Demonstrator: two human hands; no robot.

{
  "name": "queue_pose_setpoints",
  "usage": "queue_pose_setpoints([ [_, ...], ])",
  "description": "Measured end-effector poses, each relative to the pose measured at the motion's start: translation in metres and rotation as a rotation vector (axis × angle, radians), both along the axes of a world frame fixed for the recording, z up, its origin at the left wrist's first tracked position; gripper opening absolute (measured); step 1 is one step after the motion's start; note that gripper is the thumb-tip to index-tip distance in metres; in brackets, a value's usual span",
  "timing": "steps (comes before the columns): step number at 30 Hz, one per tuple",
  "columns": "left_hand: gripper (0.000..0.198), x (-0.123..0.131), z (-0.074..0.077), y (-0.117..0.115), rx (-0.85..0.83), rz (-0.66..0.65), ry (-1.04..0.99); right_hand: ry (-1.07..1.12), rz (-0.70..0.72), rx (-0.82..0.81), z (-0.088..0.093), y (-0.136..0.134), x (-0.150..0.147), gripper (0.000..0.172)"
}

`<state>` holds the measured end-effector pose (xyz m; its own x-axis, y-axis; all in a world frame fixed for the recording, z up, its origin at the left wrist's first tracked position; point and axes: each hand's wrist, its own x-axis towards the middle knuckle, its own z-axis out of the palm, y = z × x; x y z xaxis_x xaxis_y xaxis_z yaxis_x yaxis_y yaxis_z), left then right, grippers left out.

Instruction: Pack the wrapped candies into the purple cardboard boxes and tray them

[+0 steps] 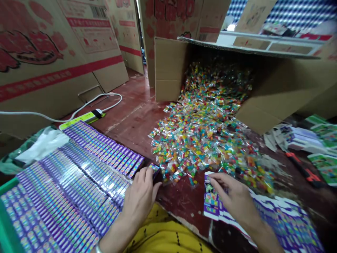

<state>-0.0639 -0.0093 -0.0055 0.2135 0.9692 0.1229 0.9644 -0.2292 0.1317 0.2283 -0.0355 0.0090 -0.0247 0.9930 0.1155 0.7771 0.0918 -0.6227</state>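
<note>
Table (126,102) is running under it all. Big carton (170,66) is lying on its side at the far end, mouth facing you. Candy (197,140) is spilling out of it toward you, approx. mid-table, farther off than your hands. Purple rows (76,168) are filling your L side; a fanned stack (284,221) of flat packs is spreading on your R.

Your R hand (234,196) is pinching a flat sleeve (210,200) by its upper R edge, thumb + index nearly together on it; the other fingers are curling in, mostly hidden.

Key relation: sleeve is lying just L of your R fingertips and extending back toward you, printed face up, at the stack's L end. Its long axis is pointing roughly from your body to the candy, top end stopping just short of the pile, bottom end sitting near the front edge. R hand is the nearer one, obv., since it's touching; L hand (142,193) is sitting well apart, on the other side of dark red tabletop. Can't tell if the sleeve is overlapping the stack or only abutting.

L fingers are bending over a small box (154,169) at the rows' R end, thumb standing off; gripping vs. just touching, can't tell.
</note>
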Motion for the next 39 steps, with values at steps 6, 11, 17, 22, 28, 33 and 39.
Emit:
queue_pose_setpoints([
  [6,0.026,-0.009,0.004,0.003,-0.034,0.032,0.132,0.112,0.257,0.028,0.006,0.02,-0.076,0.016],
  [11,0.013,-0.022,-0.001,0.007,0.095,0.062,0.096,0.162,0.372,-0.064,-0.008,0.034,-0.122,0.024],
  [17,0.011,-0.037,-0.004,0.011,0.169,0.091,0.059,0.361,0.412,-0.213,-0.026,0.052,-0.169,0.047],
  [22,0.016,-0.051,-0.007,0.013,0.198,0.137,0.088,0.353,0.376,-0.229,-0.031,0.057,-0.192,0.05],
  [28,0.014,-0.053,-0.009,0.012,0.202,0.11,0.073,0.345,0.366,-0.23,-0.03,0.054,-0.198,0.053],
  [33,0.015,-0.051,-0.005,0.013,0.201,0.078,0.1,0.331,0.41,-0.207,-0.008,0.044,-0.158,0.049],
  [39,0.027,-0.047,0.002,0.012,0.229,0.022,0.03,0.124,0.162,-0.001,0.02,0.024,-0.038,0.025],
])
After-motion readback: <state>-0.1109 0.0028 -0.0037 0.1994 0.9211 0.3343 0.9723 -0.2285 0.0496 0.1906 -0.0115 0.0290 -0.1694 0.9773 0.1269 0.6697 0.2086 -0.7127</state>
